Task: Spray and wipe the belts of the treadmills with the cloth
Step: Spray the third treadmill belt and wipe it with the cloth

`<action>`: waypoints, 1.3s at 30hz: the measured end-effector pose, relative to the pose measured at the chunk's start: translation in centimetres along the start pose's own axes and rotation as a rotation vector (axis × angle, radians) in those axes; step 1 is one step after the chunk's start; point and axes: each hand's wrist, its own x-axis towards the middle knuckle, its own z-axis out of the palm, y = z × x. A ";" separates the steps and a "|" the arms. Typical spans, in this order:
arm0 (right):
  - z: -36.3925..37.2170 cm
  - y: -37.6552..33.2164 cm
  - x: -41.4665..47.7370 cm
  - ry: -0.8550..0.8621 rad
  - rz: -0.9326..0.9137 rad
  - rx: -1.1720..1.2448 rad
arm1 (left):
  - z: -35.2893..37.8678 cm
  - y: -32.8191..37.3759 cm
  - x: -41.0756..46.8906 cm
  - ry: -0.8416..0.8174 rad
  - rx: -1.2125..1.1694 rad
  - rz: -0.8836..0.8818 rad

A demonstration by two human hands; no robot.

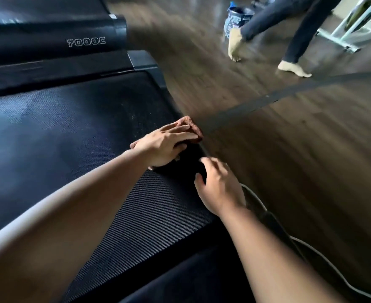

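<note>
A black ribbed treadmill belt [75, 136] fills the left and centre of the head view. At the belt's right edge lies a brown cloth [190, 124]. My left hand [164, 145] lies flat on that cloth with straight fingers and presses it onto the belt. Just below and to the right, my right hand [219, 189] rests on the black side rail [198, 158] of the treadmill, fingers loosely bent, holding nothing. No spray bottle shows in my hands.
The motor hood marked "7000C" [86, 41] stands at the belt's far end. Wooden floor [289, 149] lies to the right. Another person's legs in socks [293, 68] walk at top right near a bucket [237, 18]. A white cable [324, 259] runs beside the treadmill.
</note>
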 end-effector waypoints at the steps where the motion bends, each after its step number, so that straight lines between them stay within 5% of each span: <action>1: -0.3 0.4 -1.3 0.006 0.014 -0.021 | 0.2 1.2 -0.7 -0.009 -0.004 0.009; 13: -0.7 1.4 -14.0 0.047 0.205 -0.144 | 2.0 11.0 -8.6 -0.061 -0.018 0.079; 25: -0.6 0.5 -18.1 0.006 0.165 -0.106 | 1.1 14.5 -15.1 -0.110 -0.071 0.086; 31: -1.3 0.0 -19.2 -0.064 0.165 -0.111 | 0.8 15.6 -17.2 -0.016 -0.061 -0.180; 36: -2.1 -0.4 -19.5 -0.112 0.163 -0.083 | -1.6 15.2 -18.2 0.017 -0.261 -0.567; 39: -2.1 -1.1 -19.7 -0.123 0.133 -0.071 | -3.4 15.2 -20.5 -0.019 -0.284 -0.624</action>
